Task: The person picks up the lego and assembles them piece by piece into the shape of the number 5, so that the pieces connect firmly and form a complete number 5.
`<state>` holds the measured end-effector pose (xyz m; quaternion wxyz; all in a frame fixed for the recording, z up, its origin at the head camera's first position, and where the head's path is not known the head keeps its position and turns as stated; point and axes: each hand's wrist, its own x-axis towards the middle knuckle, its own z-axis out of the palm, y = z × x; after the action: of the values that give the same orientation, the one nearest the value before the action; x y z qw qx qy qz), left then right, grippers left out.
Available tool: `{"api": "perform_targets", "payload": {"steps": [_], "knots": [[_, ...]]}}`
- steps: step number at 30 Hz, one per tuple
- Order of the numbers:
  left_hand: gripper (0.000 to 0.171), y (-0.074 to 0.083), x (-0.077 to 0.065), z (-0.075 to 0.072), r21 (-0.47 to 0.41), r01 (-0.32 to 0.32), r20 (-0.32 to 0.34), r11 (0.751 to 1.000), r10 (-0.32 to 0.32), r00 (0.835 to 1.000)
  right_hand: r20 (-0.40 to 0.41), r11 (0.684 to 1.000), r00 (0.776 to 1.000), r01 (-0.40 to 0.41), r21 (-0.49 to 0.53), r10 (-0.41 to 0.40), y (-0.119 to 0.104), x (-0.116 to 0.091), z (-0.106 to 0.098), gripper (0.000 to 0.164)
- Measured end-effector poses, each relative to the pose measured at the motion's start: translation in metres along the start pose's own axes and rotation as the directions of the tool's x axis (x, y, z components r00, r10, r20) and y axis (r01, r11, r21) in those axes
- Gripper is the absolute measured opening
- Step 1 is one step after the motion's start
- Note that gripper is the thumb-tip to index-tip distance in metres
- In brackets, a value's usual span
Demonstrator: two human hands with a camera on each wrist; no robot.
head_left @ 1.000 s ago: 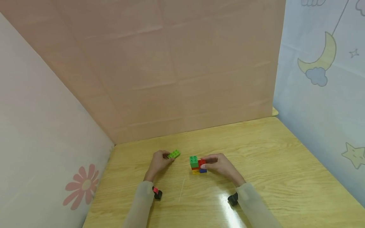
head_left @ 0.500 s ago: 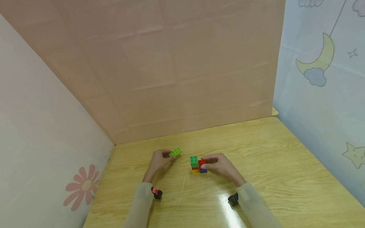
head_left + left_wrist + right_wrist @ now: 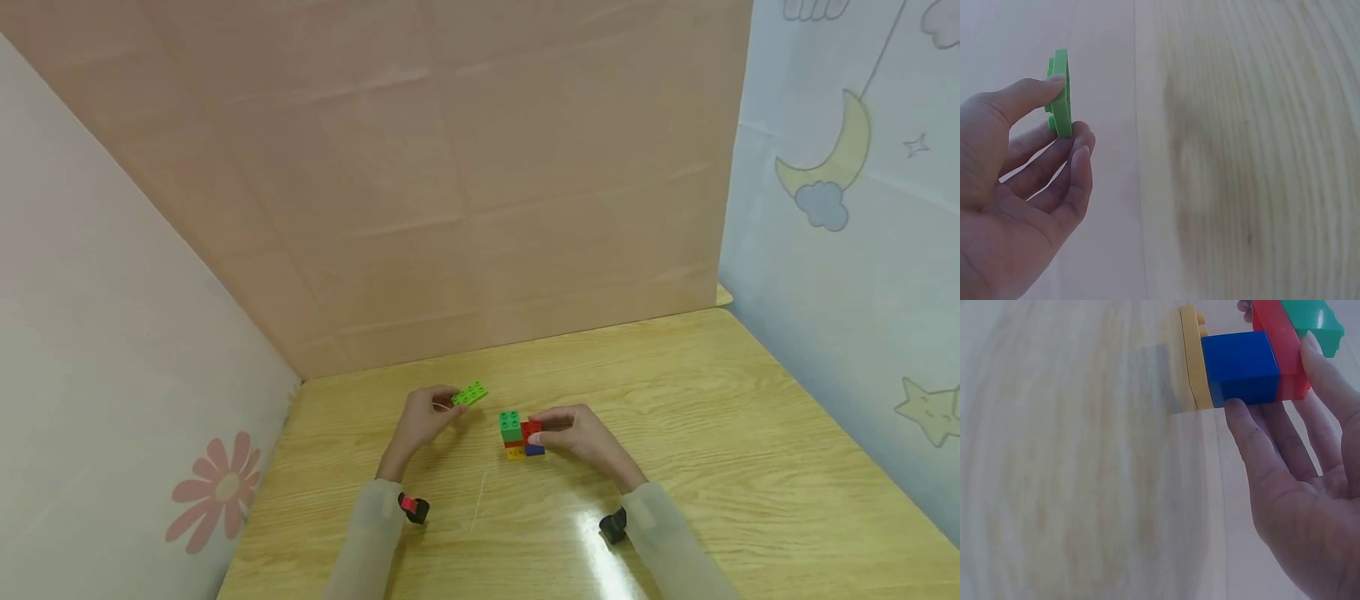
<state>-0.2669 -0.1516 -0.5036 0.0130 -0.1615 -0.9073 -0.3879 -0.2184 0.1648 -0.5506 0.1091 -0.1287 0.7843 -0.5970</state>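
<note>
My left hand [image 3: 423,418] pinches a flat lime-green building brick [image 3: 470,393] by one end, between thumb and fingers. In the left wrist view this thin brick [image 3: 1062,94] stands on edge, raised off the table, its studs facing the hand. My right hand [image 3: 577,432] grips a small stack of building bricks from its right side. The right wrist view shows the stack's layers: a thin yellow plate [image 3: 1194,356] on the table, a blue brick [image 3: 1241,365], a red brick [image 3: 1282,347] and a green brick [image 3: 1315,324]. The green one sits at the left end of the red one.
The wooden table [image 3: 675,400] runs back to a tan paper-like backdrop [image 3: 480,208]. A pale wall covering with a flower [image 3: 225,487] stands on the left, and another with a moon [image 3: 843,154] on the right. Black straps with cameras [image 3: 613,525] sit at both wrists.
The left hand has lifted the lime-green brick and carried it slightly right and away from me, tilting it. The right hand and the stack have stayed in place.
</note>
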Motion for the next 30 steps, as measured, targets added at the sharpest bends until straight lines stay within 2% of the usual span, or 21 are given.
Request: {"api": "perform_targets", "payload": {"steps": [9, 15, 22, 30], "knots": [[0.034, 0.020, -0.001, 0.002, 0.015, -0.043, 0.008, 0.999, 0.043, 0.999, -0.010, 1.000, 1.000, -0.007, -0.013, 0.007, 0.002, -0.001, 0.000, 0.044], [0.036, 0.039, -0.005, 0.003, -0.013, -0.059, 0.023, 0.998, 0.059, 0.998, -0.011, 1.000, 1.000, -0.009, -0.007, 0.009, 0.002, -0.002, -0.001, 0.044], [0.036, 0.051, -0.007, 0.005, -0.031, -0.071, 0.044, 0.997, 0.073, 0.996, -0.005, 1.000, 1.000, 0.000, -0.011, 0.000, 0.004, -0.001, -0.002, 0.043], [0.036, 0.063, -0.011, 0.008, -0.032, -0.097, 0.105, 0.995, 0.100, 0.990, -0.004, 1.000, 1.000, -0.002, 0.005, 0.002, 0.003, 0.001, -0.003, 0.045]]}}
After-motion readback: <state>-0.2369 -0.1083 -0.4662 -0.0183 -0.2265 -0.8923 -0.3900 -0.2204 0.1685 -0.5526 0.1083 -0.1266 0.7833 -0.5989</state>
